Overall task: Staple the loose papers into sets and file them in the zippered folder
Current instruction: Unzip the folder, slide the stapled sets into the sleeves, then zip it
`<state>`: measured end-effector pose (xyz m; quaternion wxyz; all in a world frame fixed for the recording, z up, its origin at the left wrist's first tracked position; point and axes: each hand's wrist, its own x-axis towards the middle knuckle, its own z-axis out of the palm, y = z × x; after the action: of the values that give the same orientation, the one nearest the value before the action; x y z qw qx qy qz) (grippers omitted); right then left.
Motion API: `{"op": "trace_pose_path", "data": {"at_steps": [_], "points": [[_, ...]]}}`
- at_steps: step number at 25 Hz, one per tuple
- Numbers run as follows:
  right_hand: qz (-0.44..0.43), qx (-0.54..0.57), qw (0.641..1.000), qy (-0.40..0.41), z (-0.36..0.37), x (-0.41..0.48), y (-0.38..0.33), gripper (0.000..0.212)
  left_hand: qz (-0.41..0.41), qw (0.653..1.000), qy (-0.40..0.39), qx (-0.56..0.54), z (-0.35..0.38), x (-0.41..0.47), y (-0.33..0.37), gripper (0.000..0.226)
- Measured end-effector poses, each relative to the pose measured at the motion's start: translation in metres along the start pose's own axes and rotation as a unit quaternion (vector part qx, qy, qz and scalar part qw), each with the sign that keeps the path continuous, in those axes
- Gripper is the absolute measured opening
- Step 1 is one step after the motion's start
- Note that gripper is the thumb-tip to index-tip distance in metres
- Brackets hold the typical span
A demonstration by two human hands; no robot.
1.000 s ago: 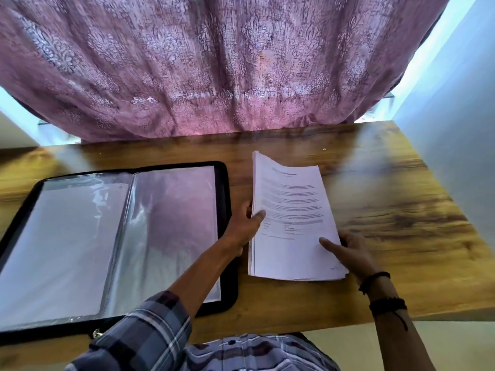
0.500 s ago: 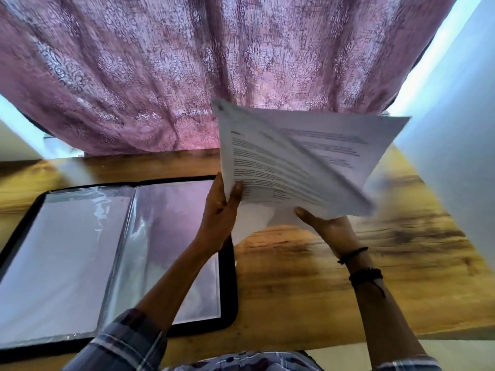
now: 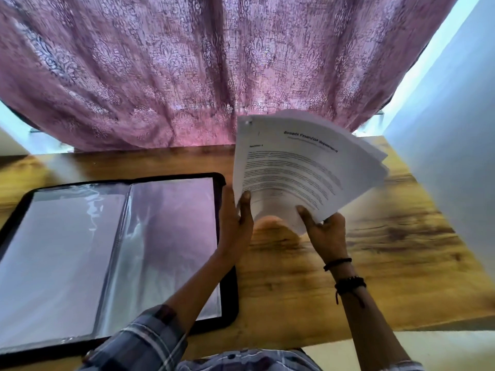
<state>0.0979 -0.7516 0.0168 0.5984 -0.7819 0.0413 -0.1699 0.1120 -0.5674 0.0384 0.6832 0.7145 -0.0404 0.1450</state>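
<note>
A mauve lace curtain (image 3: pixel 187 76) filled the upper part of the view from 10 to 2 o'clock, hanging down to the far edge of a wooden table (image 3: pixel 388 250) whose grained top ran across the middle and out toward 4 o'clock. A pale wall (image 3: pixel 455 129) closed off the 3 o'clock side. At 8 o'clock on the table lay the zippered folder (image 3: pixel 230 290), spread flat and open, its black border framing two glossy clear sleeves that caught the curtain's pink light; the left sleeve looked to have a white sheet behind it. Just right of the folder, toward 1 o'clock from the centre, the papers (image 3: pixel 294 170) were raised off the tabletop and tilted toward the camera, their right-hand edges fanned apart, with printed text and a bold heading on the top sheet. A small dark mark sat in the top-left corner, too blurred to identify. The left hand (image 3: pixel 235 218) gripped the stack's lower left edge, thumb pressed on the front sheet and fingers hidden behind. The right hand (image 3: pixel 325 234) gripped the lower right corner at 5 o'clock of the stack, thumb on top and fingers curled beneath. A plaid sleeve (image 3: pixel 142 344) covered the left forearm at 7 o'clock, and dark bracelets (image 3: pixel 348 285) ringed the right wrist.
</note>
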Motion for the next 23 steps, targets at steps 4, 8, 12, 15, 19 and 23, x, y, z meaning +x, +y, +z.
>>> {"op": "trace_pose_path", "data": {"at_steps": [4,8,12,15,19,23], "points": [[-0.002,0.034,0.999,0.014,0.002,0.002,0.004,0.043,-0.085,0.993,-0.069,-0.039,0.001,0.005,-0.017,0.041],[0.005,0.001,1.000,0.005,0.005,0.000,0.005,0.030,-0.111,0.988,-0.103,0.021,-0.010,0.008,-0.026,0.038],[0.053,0.090,0.994,-0.028,0.009,0.008,-0.007,0.034,-0.107,0.989,-0.086,0.047,-0.038,0.028,-0.009,0.023],[0.133,0.187,0.965,-0.128,0.019,0.009,-0.022,0.034,-0.184,0.978,-0.092,-0.028,-0.071,0.033,0.000,0.009],[0.135,0.191,0.955,-0.185,0.046,0.009,-0.031,0.037,-0.177,0.983,-0.056,-0.015,-0.101,0.026,0.002,0.010],[0.076,0.181,0.966,-0.169,0.082,0.009,-0.041,0.037,-0.089,0.996,-0.005,0.026,-0.125,0.026,0.001,0.018]]}}
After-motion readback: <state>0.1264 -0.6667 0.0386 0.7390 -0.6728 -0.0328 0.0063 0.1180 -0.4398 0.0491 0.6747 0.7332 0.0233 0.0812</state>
